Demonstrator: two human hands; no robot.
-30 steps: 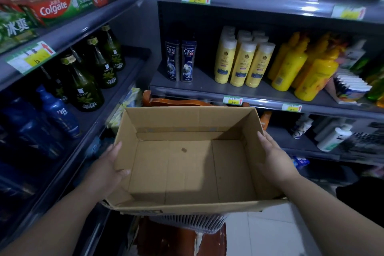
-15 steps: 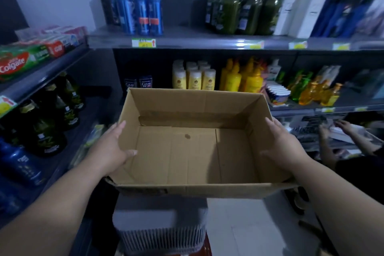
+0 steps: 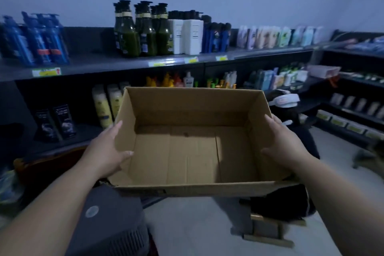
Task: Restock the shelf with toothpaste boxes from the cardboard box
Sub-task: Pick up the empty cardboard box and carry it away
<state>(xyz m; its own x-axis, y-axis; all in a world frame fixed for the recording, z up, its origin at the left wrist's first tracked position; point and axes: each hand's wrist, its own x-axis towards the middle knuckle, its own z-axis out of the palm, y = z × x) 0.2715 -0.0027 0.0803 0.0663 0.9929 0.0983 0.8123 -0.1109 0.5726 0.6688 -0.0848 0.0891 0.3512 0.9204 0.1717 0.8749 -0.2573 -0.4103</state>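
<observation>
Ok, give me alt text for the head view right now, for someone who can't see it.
An empty box is held by its side walls, left hand and right hand each with thumb inside. Behind it, dim shelves of bottles; no toothpaste visible.

Both our bare arms reach forward, forearms angling inward. Our left hand (image 3: pixel 106 151) grips the left wall of the box (image 3: pixel 193 162), fingers laid straight along the outside and thumb hooked over the rim to the inside. Our right hand (image 3: pixel 284 145) grips the right wall likewise, thumb inside, fingers outside.
</observation>
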